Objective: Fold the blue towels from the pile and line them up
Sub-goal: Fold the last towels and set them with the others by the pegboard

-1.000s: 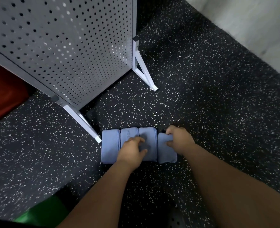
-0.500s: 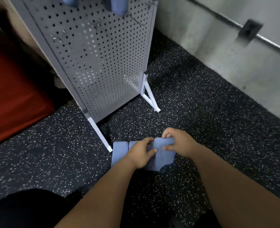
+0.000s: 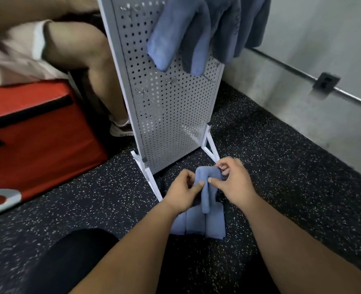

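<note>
Three folded blue towels (image 3: 198, 224), soft terry rectangles, lie side by side and touching on the black speckled rubber floor (image 3: 281, 187). Just beyond them, the left hand (image 3: 182, 188) and right hand (image 3: 233, 181) each pinch a limp blue towel (image 3: 207, 186) with thumb against curled fingers; its narrow tail hangs down. Behind stands a white perforated metal pegboard (image 3: 171, 115) with plush hanging towels (image 3: 196, 28) draped over it. At left is a red fabric box (image 3: 37, 134), contents hidden.
</note>
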Action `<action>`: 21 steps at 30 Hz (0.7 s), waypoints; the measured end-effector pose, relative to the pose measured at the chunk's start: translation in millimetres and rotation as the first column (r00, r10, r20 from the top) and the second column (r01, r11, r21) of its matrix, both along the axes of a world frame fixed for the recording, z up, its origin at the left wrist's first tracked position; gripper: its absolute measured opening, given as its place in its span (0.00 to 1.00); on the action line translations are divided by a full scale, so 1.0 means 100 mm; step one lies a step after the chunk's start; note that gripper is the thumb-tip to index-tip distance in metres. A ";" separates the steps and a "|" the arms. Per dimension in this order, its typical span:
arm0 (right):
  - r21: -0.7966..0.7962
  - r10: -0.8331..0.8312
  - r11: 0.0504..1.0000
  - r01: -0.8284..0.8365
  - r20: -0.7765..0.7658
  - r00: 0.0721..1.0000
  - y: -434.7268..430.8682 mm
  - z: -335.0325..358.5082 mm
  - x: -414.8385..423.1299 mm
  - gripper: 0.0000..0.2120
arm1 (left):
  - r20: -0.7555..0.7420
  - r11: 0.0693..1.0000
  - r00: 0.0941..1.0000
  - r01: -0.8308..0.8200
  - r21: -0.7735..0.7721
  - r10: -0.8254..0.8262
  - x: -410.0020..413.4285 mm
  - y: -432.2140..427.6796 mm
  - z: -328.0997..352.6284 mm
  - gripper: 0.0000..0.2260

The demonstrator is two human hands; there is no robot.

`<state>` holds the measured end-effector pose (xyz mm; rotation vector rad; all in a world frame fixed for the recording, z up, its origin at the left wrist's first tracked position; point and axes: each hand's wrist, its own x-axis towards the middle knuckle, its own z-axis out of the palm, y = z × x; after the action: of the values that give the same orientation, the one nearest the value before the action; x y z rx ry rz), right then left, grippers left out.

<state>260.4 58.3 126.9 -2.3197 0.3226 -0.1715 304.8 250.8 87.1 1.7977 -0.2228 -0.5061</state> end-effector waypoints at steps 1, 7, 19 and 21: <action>0.016 -0.008 1.000 0.007 0.030 1.000 0.09 0.02 0.02 0.15 | 0.027 0.999 0.999 -0.040 0.000 0.040 0.00 0.06 0.07 0.10; 0.204 -0.022 0.979 0.008 0.068 0.997 0.55 0.14 0.10 0.10 | 0.070 0.984 0.982 -0.173 -0.050 0.176 0.06 0.37 0.39 0.08; 0.245 0.006 0.969 -0.034 0.117 0.993 0.99 0.67 0.21 0.11 | 0.233 0.947 0.918 -0.318 -0.047 0.320 0.12 0.76 1.03 0.06; 0.243 0.012 0.969 -0.045 0.136 0.991 1.05 0.82 0.22 0.12 | 0.261 0.945 0.910 -0.326 -0.029 0.322 0.13 0.82 1.15 0.06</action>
<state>282.9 163.1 209.3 -2.0549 0.2290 -0.2561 317.8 332.9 202.2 1.8675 -0.0970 -0.0304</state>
